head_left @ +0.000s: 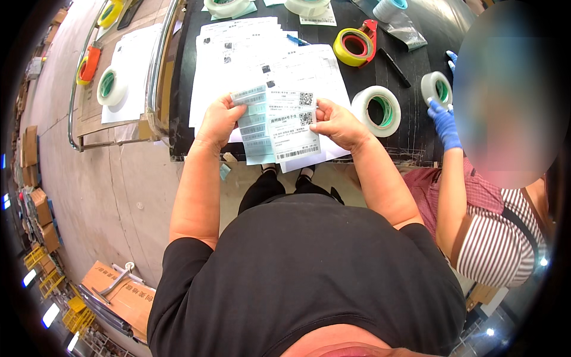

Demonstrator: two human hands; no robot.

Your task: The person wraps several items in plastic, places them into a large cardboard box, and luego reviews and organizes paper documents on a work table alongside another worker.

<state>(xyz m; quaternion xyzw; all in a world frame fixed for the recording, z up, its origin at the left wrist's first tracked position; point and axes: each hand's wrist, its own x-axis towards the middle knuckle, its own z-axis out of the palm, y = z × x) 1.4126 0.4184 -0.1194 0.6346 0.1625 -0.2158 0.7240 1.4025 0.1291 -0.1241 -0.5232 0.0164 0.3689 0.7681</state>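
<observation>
Between my hands, just over the near edge of a black table, are two printed slips side by side. My left hand is closed, thumb and fingers pinching the upper left of a pale blue label sheet with rows of print. Pinched at its upper right edge by my right hand is a white shipping label with square codes and a barcode. The label partly overlaps the blue sheet. Beneath and behind them lie loose white printed papers in an overlapping spread.
Right of the papers are a large clear tape roll, a red tape dispenser with yellow tape, and a black marker. A co-worker's blue-gloved hand touches another tape roll. A metal-framed cart stands at left.
</observation>
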